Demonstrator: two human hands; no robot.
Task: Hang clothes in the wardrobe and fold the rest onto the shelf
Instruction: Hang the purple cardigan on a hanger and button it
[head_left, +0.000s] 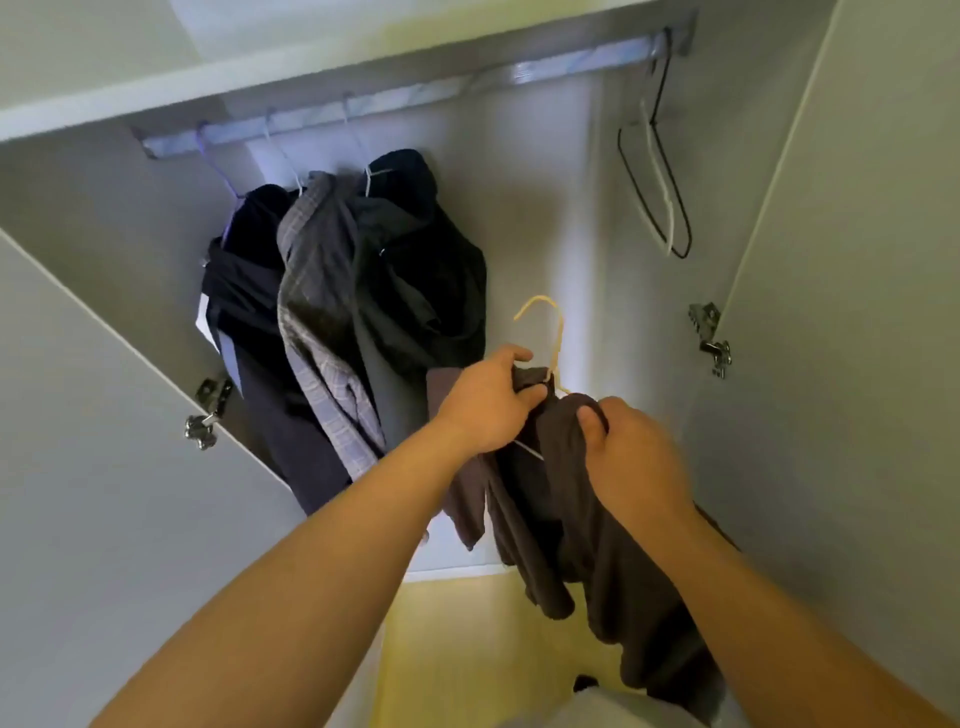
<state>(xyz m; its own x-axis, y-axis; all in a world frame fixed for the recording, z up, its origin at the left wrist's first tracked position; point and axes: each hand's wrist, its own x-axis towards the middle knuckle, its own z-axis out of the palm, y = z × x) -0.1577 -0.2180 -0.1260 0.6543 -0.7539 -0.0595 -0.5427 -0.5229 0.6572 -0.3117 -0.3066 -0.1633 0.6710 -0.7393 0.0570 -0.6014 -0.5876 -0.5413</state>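
A dark brown garment (571, 519) hangs from a yellow hanger (553, 332) in front of the open wardrobe. My left hand (485, 400) grips the garment's collar at the hanger's neck. My right hand (631, 462) pinches the fabric over the hanger's right shoulder, thumb on top. The hanger's hook points up, well below the metal rail (415, 96). Three dark garments (337, 291) hang on the rail's left part.
Two bare hangers, one black (678, 208) and one white, hang at the rail's right end. Wardrobe doors stand open on both sides, with hinges (714, 338) on the right and on the left. A yellowish floor shows below.
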